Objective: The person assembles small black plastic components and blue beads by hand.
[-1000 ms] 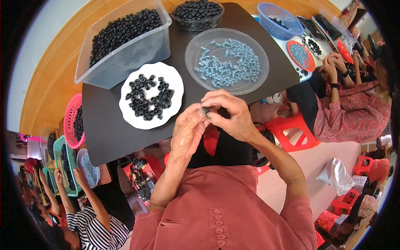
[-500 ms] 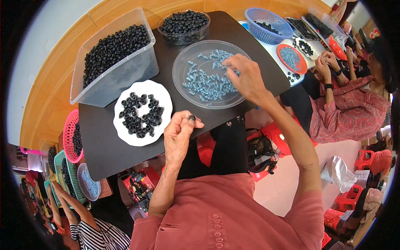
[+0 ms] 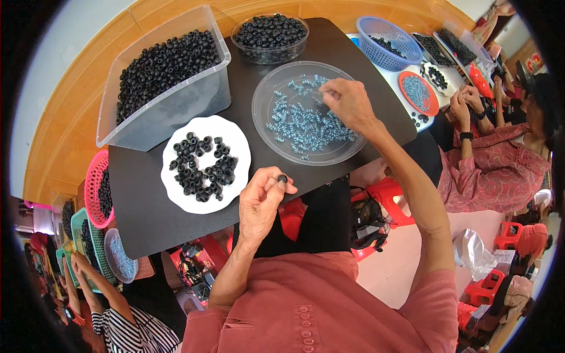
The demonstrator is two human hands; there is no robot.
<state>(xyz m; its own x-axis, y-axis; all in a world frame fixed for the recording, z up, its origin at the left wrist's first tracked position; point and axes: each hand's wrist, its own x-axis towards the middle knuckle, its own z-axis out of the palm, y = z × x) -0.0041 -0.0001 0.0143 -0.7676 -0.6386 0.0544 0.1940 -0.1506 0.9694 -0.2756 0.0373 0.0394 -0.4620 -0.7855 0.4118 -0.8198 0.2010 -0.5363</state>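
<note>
Between the thumb and fingers of my left hand (image 3: 259, 200) is a small round black plastic knob (image 3: 282, 178), held just off the table's near edge. My right hand (image 3: 351, 106) hovers at the right side of a clear shallow round tray (image 3: 262, 138), its fingertips pinched together; whatever they hold is too small to make out. Many small silvery-blue coil springs (image 3: 303, 126) lie loose in that tray. Left of it, a white scalloped plate (image 3: 206, 126) carries a ring-like scatter of more black knobs (image 3: 191, 173).
A large translucent bin (image 3: 170, 112) full of black knobs stands at the back left, beside a clear round bowl (image 3: 271, 56) of them. Pink basket (image 3: 94, 188) at left. Co-workers sit on both sides; to the right are a blue basket (image 3: 385, 50) and an orange plate (image 3: 431, 106).
My right hand's fingertips have drawn closer together over the tray. My left hand keeps the knob, turned a little. The whole view has shifted slightly.
</note>
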